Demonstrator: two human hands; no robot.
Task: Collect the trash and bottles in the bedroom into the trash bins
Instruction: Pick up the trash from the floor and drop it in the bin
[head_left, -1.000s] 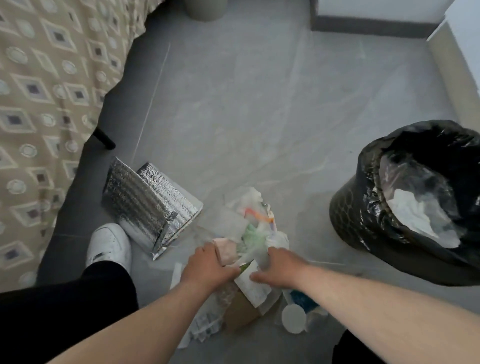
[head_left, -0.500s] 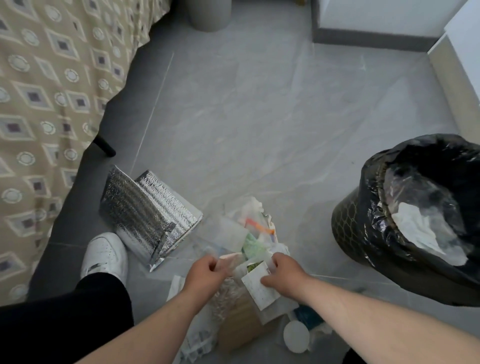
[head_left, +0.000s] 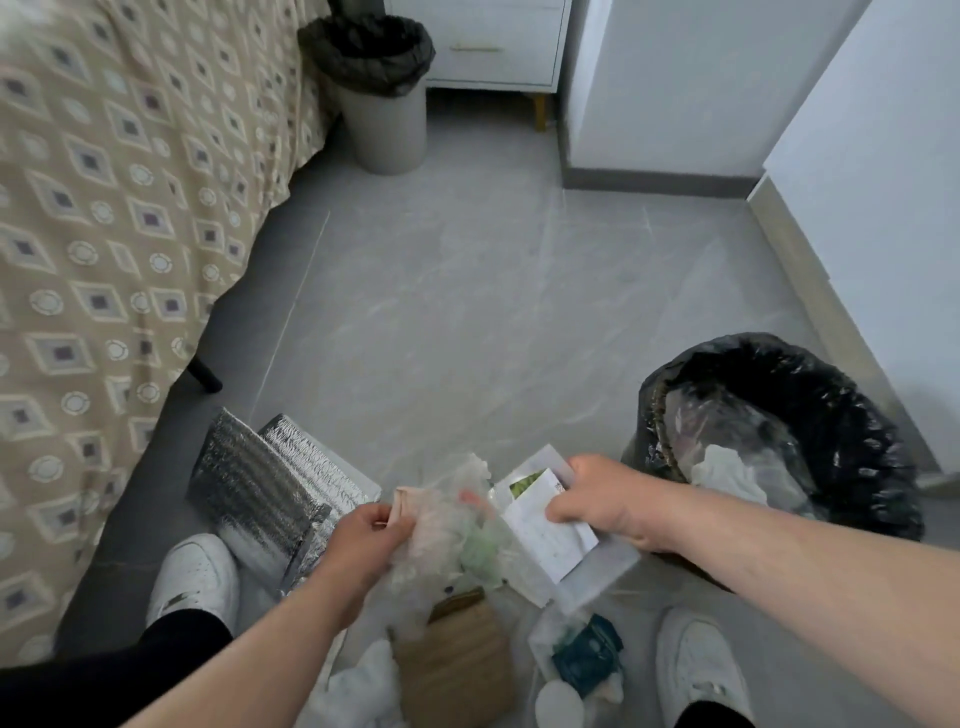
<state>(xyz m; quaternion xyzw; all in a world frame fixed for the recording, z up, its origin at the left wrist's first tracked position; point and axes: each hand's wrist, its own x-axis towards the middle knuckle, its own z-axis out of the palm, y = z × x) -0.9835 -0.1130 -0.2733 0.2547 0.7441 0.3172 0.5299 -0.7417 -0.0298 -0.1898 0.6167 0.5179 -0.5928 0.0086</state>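
Plastic wrappers (head_left: 457, 525) pinched in left hand (head_left: 363, 540); papers (head_left: 545, 525) under right hand (head_left: 608, 504) fingers.

Crumpled trash (head_left: 457, 525) (lifted); bin (head_left: 852, 415) beside

A bed (head_left: 104, 218) is seen along the left side, covered by a beige bedspread (head_left: 78, 156) printed with diamonds and circles, and one dark bed leg (head_left: 205, 375) is shown standing on the floor beneath its edge. The floor (head_left: 467, 312) is laid with grey, marbled tiles. A white nightstand (head_left: 498, 44) with a gold drawer handle and a wooden leg is placed at the top, against a white wall (head_left: 675, 83) edged with a grey skirting board (head_left: 660, 182). Two white sneakers are worn: one (head_left: 195, 577) at lower left, the other (head_left: 696, 670) at lower right, each below a black trouser leg.
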